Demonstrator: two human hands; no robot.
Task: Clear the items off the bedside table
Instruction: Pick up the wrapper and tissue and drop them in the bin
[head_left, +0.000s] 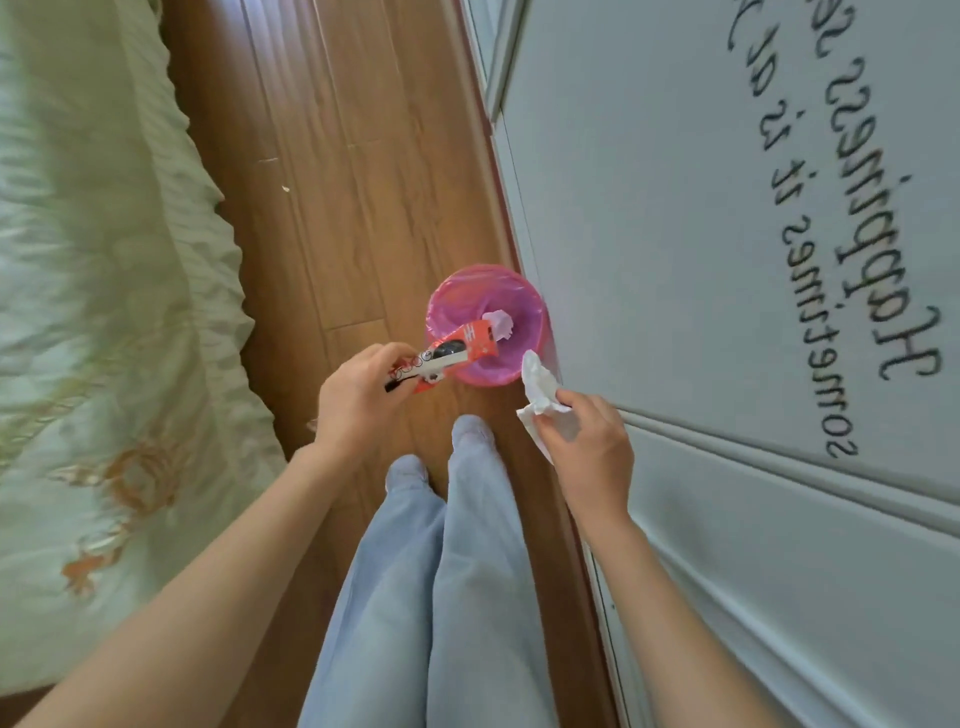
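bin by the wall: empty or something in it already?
Not empty. A crumpled white tissue lies inside the pink-lined bin. The red wrapper in the left hand hangs over the rim, not dropped yet.

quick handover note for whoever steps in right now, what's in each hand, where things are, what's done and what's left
Left hand: holds a red and white wrapper, its far end over the bin's opening.
Right hand: holds a white tissue beside the bin, near the wall, not yet over the opening.
Bin: pink liner, on the wood floor against the wall, in front of the feet. One crumpled piece of paper already lies inside.
Done: some rubbish is binned.
Left: drop the wrapper, then the tissue. The bedside table is out of view, so I cannot tell what remains on it.
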